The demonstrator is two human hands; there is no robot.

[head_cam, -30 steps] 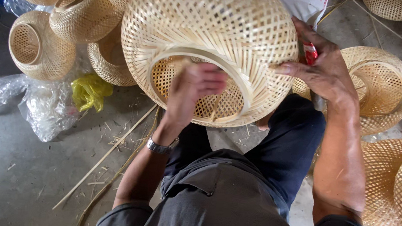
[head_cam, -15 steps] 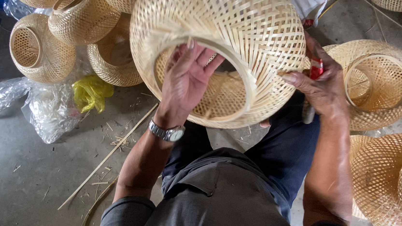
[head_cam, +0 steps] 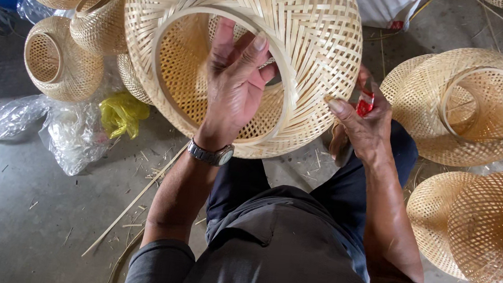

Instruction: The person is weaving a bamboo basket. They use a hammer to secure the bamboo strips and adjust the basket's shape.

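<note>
While the person sits low over a grey concrete floor (head_cam: 22, 200), a big woven bamboo lampshade (head_cam: 308, 49) fills the middle of the view, raised above the knees with its round opening tilted toward the camera. It looks light for its bulk and fairly stiff at the hoop rim, yet the open weave of thin strips would likely give or crack under a hard squeeze, so the rim and the firm outer wall seem the safest places to take hold. Around it lie many finished shades of the same kind: a cluster at upper left (head_cam: 64, 64), a wide one at right (head_cam: 467, 106) and more at lower right (head_cam: 480, 234). Crumpled clear plastic (head_cam: 64, 134) and a yellow bag (head_cam: 121, 114) rest on the floor at left, with loose bamboo slivers (head_cam: 137, 201) near the leg. The left hand (head_cam: 232, 88), a wristwatch (head_cam: 211, 154) on it, reaches inside the opening with fingers spread and loose, touching the inner weave. The right hand (head_cam: 364, 130) presses against the outer wall, fingers curled around a small red object (head_cam: 365, 103) whose kind I cannot tell.
</note>
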